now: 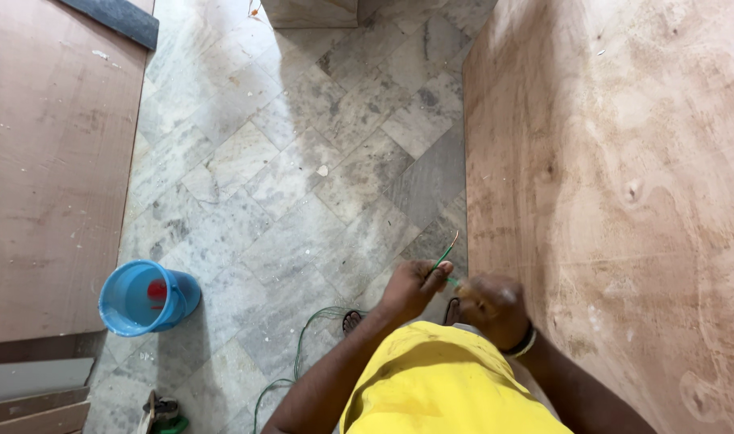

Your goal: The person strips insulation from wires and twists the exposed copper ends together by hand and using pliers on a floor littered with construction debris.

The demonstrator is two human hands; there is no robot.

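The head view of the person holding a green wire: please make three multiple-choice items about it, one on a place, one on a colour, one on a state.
1. Where does the bucket stand?
A. On the tiled floor, to the left of the person
B. On the plywood sheet at the right
C. In the person's right hand

2. What colour is the bucket?
A. Yellow
B. Blue
C. Grey

3. How is the green wire held?
A. Lying loose on the floor
B. Pinched in the left hand, bare end sticking up
C. Tied around the bucket

Answers: 1 A, it sits on tiles beside the left board. 2 B, its wall is blue. 3 B, fingers close around it; the right hand is alongside.
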